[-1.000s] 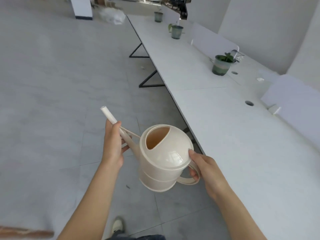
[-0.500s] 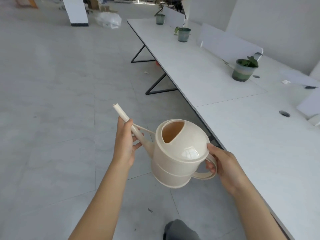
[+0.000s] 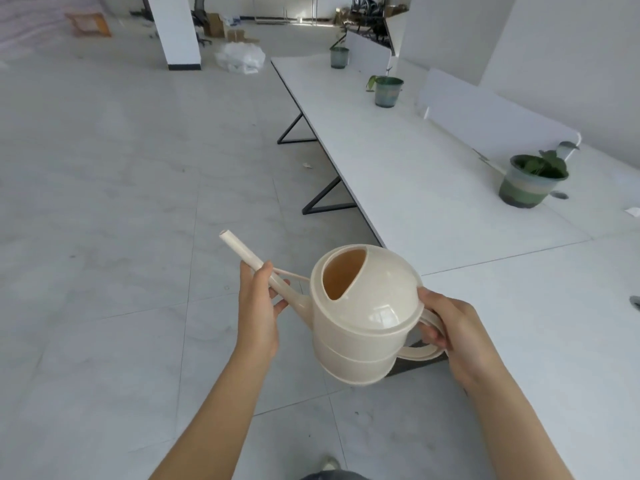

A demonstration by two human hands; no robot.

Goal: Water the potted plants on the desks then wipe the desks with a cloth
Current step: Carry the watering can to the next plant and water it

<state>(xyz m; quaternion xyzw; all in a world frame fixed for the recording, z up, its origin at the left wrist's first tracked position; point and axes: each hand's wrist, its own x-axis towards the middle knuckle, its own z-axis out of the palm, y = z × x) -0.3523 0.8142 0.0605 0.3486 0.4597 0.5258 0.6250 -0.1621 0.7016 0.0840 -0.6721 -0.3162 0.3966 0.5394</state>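
I see watering can [image 3: 363,327]: cream plastic, smooth, glossy lid | desk [image 3: 398,168]: white, matt, smooth | desk legs [image 3: 322,199]: black metal | nearest pot [image 3: 526,185]: green, glazed-looking | floor [image 3: 104,202]: grey tile, faint sheen

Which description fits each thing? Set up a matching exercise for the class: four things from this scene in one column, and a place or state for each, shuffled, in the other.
Things:
1. watering can
2. nearest potted plant
3. left hand
4. right hand

Descriptions:
A. closed around the spout
B. standing on the white desk
C. closed around the handle
D. cream, held in the air between both hands

Pairs: 1-D, 2-B, 3-A, 4-C
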